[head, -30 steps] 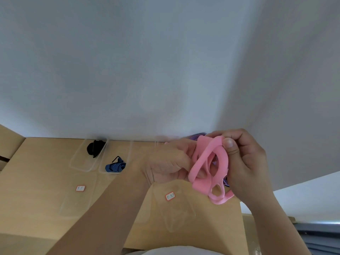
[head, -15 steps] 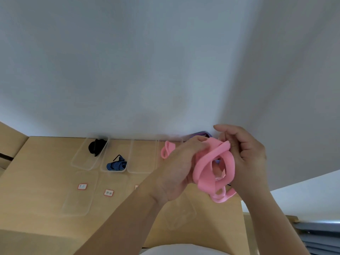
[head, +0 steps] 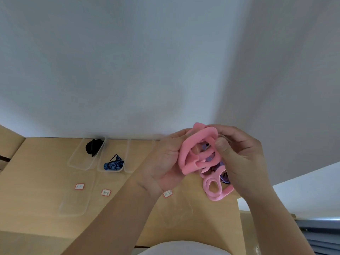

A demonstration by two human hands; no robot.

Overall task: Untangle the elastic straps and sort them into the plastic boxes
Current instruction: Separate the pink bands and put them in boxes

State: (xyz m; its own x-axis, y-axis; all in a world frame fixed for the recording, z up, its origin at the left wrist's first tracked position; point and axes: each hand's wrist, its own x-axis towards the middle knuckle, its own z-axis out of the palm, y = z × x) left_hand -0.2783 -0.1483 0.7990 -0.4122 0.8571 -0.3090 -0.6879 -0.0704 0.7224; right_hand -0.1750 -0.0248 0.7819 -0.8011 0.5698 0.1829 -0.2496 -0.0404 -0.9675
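The left grip [head: 165, 162] is curled round one side of a tangled pink strap [head: 191, 159], its fingertips pinching a wide loop at the top of the bundle. The right grip [head: 242, 159] pinches the opposite side of the same tangle, thumb pressed on the front of the band and fingers curled over it from above. The bundle is held up in the air between the two, above the right part of the wooden table [head: 36, 181], with smaller pink loops hanging below the right thumb. Bits of a purple strap [head: 208, 159] show through the gaps in the pink loops, and something dark sits among them that is too small to tell. At the far edge of the table, against the white wall, stands a row of clear plastic boxes: the leftmost box [head: 77, 161] holds a bundled black strap [head: 93, 147], and the box just beside it [head: 101, 167] holds a blue striped strap [head: 114, 165]. A third box [head: 128, 153] is partly hidden behind the left wrist. Nearer the person, clear flat lids [head: 73, 205] lie on the table with small red-bordered labels [head: 106, 192]; their writing is unreadable.
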